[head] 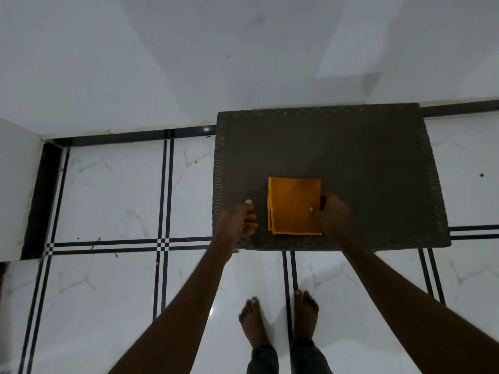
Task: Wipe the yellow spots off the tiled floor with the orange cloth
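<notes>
Right hand (330,214) pinches folded orange cloth (294,205); left hand (239,221) hovers beside, loosely curled.

orange cloth (294,205), plain, with a stitched hem. dark brown table (351,157) with a woven-pattern border. white marbled floor (108,190) crossed by paired black lines; one tiny yellow spot (195,162). black skirting (121,136), white wall (162,63).

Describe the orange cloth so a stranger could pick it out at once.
Find the dark woven-edged table against the white wall. Near its front edge lies the orange cloth, folded square, with the right hand pinching its right edge. It is the only bright thing on the table.
</notes>
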The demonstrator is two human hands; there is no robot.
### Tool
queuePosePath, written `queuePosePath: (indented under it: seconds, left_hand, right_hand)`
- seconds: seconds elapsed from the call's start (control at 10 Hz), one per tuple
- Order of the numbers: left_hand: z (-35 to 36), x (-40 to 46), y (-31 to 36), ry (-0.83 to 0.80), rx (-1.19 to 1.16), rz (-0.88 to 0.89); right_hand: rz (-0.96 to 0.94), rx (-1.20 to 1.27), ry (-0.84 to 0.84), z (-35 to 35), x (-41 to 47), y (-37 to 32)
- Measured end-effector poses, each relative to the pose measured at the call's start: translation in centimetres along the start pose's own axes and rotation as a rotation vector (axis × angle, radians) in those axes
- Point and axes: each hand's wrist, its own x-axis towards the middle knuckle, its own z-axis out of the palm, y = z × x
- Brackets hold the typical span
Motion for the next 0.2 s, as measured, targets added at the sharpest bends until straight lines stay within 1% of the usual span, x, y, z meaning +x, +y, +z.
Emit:
queuePosePath:
  seconds: [0.1,0.2]
  left_hand:
    - [0.6,-0.3,1.7,-0.037,0.083,0.096]
    - [0.7,-1.7,3.3,-0.103,0.154,0.157]
  right_hand:
    - [0.047,-0.055,0.004,-0.9,-1.0,-0.4]
    - [0.059,-0.062,-0.100,-2.2,-2.3,-1.7]
